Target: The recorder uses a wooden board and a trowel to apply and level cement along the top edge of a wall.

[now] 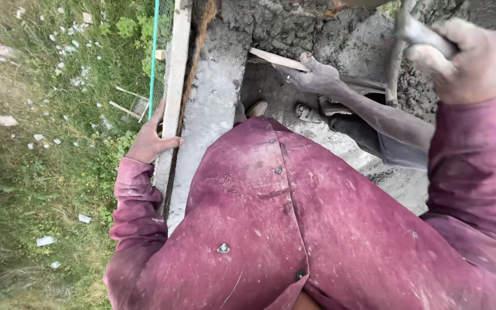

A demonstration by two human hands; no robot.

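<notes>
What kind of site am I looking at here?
Probably an outdoor building site, up on a wall: wet concrete beside a wooden form board that the left hand grips, with grassy, rubble-strewn ground below.

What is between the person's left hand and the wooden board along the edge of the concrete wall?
Nothing visible. The left hand already grips the long pale wooden board directly, fingers wrapped over its edge. The right hand is apart, holding a grey curved metal bar.

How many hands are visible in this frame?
3: the left hand grips the wooden plank; the right hand holds a curved bar; a co-worker's hand holds a wood strip.
</notes>
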